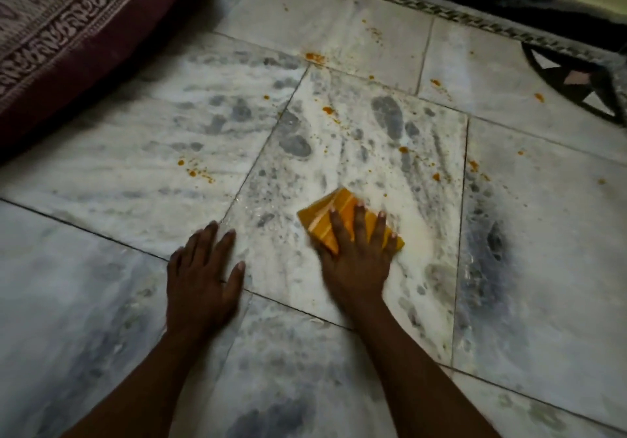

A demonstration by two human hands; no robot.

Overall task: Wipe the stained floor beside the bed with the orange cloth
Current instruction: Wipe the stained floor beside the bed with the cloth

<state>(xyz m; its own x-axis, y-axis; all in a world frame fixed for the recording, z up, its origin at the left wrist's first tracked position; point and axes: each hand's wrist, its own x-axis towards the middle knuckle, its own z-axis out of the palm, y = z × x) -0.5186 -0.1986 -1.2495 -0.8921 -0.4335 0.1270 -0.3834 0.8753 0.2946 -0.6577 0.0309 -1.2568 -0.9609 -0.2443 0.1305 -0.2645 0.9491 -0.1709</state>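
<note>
cloth: orange cloth (342, 218), folded into a small pad with pale stripes, lies flat on the marble floor (101, 302) just right of the frame's centre, on the middle tile.
right hand: right hand (356, 254) lies palm down on the cloth, fingers spread and pressed flat over it, fingertips reaching toward its far edge; it pins the cloth rather than pinching it.
left hand: left hand (203, 281) is flat on the bare floor just left of the cloth, apart from it, fingers held loosely together with the thumb out; it reads as a brace for body weight.
bed: mattress edge (101, 47) with a patterned sheet fills the upper left of the frame.
stains left: orange specks (315, 57) are scattered across the upper half of the frame, from a small cluster at centre left near the bed to drops at the right near the dark inlaid border (576, 88); all lie beyond the cloth.
smear: pale yellowish haze (417, 234) lies just right of the cloth on the same tile, probably loosened stain.
grey patches: dark mottling on the tiles could be marble veining or damp; cannot tell which.
progress: early to midway, by my reading; the near tiles at the bottom of the frame show no orange, most specks farther up are untouched.
remaining: work the cloth up and outward over every speck, then clear the haze.
</note>
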